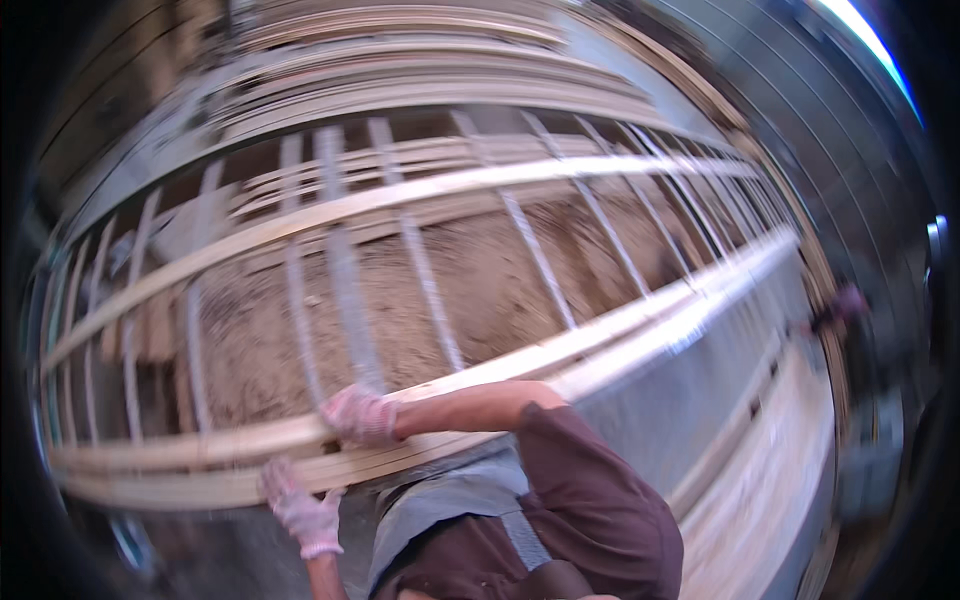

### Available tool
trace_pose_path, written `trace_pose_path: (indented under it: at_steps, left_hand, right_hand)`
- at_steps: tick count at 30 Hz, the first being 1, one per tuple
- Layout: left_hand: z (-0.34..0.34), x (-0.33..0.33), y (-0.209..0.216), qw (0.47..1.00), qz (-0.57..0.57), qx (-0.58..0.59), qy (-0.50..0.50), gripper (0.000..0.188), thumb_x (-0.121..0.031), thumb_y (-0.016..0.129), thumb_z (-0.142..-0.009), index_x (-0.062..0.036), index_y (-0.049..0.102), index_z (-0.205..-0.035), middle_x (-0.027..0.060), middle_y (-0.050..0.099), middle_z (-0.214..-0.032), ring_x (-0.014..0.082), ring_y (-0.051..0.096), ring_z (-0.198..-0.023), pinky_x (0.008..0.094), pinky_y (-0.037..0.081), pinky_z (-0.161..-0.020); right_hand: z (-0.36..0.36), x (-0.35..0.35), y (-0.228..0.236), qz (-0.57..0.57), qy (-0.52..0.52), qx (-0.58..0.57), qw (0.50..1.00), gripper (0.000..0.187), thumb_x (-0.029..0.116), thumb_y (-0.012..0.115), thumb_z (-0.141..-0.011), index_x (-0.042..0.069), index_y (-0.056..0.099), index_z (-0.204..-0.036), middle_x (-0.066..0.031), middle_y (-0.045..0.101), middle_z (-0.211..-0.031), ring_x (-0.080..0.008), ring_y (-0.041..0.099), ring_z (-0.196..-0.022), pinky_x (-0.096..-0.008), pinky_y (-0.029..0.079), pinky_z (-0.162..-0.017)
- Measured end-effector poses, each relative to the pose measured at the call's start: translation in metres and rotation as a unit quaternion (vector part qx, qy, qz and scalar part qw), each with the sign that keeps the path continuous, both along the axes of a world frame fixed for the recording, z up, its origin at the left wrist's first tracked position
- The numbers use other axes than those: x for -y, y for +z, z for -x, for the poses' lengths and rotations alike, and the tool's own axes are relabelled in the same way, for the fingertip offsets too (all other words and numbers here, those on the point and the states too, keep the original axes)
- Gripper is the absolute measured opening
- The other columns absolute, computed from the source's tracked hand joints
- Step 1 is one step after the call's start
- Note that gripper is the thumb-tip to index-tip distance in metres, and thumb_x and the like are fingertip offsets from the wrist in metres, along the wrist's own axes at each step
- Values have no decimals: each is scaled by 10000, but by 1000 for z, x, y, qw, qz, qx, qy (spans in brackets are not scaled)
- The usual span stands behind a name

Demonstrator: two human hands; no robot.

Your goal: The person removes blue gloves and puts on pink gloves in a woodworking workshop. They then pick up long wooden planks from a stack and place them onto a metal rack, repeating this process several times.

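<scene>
Two long pale wooden boards (pixel 200 488) run side by side along the near edge of a metal rack with crossbars. My left hand (pixel 303 508), in a whitish-pink work glove, rests against the nearer board with its thumb spread away from the fingers. Across my body reaches my right arm, and the gloved right hand (pixel 362 416) is closed over the farther board (pixel 490 375), just beyond the left hand. Motion blur softens its fingertips. Another pale board (pixel 440 187) lies across the middle of the crossbars (pixel 345 290).
Brown sawdust (pixel 490 260) and loose wood lie below the crossbars. Stacked long boards (pixel 430 85) stand beyond the rack. On the right, a large wooden panel or board stack (pixel 755 480) lies beside a grey surface (pixel 660 410). A blurred figure (pixel 840 307) shows at far right.
</scene>
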State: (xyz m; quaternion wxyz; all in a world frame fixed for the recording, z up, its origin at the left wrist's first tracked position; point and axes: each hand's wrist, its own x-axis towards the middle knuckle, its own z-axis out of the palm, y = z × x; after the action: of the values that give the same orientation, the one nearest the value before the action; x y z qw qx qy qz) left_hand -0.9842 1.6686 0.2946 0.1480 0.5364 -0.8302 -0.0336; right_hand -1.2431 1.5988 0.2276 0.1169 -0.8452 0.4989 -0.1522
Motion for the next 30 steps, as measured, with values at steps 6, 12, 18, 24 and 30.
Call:
trace_pose_path:
  at_steps: [6, 12, 18, 24, 30]
  left_hand:
    - [-5, -3, 7, 1000, -1, 15, -14, 993, -405, 900, -663, -31, 481, -1482, 242, 537, -1467, 427, 482, -1392, 568, 306, -1225]
    - [-16, 19, 17, 984, 10, 155, -89, 1107, -742, 675, -845, -10, 342, -1605, 274, 444, -1562, 467, 478, -1396, 572, 394, -1168]
    - [13, 70, 9, 973, 53, 123, -190, 860, -631, 638, -928, -46, 475, -1537, 206, 533, -1493, 431, 515, -1346, 550, 453, -1113]
    - [6, 40, 10, 996, -66, -11, -53, 670, -289, 899, -669, -50, 675, -1253, 177, 705, -1139, 372, 637, -1128, 557, 358, -1182]
    - [-12, 71, 65, 981, -150, -86, -85, 464, -191, 759, -690, -75, 688, -1134, 108, 729, -940, 339, 646, -1027, 456, 499, -894]
  right_hand:
    - [8, 2, 64, -274, -49, 27, 960, 533, 508, 789, -757, 29, 795, -992, -212, 771, -975, -365, 759, -918, -449, 600, -797]
    - [-6, -23, 65, -172, -128, 28, 976, 361, 385, 763, -773, 50, 768, -908, -174, 760, -879, -373, 750, -842, -472, 587, -727]
    - [27, -67, 61, -142, -159, 83, 974, 264, 288, 676, -848, 38, 711, -924, -177, 734, -890, -393, 738, -849, -520, 580, -729]
    - [-11, -22, 48, -168, 12, 13, 986, 258, 276, 674, -846, 21, 707, -827, -206, 706, -788, -399, 731, -754, -523, 563, -599]
    - [-77, 6, 102, -294, 17, 126, 947, 554, 537, 555, -1013, 45, 635, -1254, -262, 719, -1089, -459, 692, -1043, -546, 538, -920]
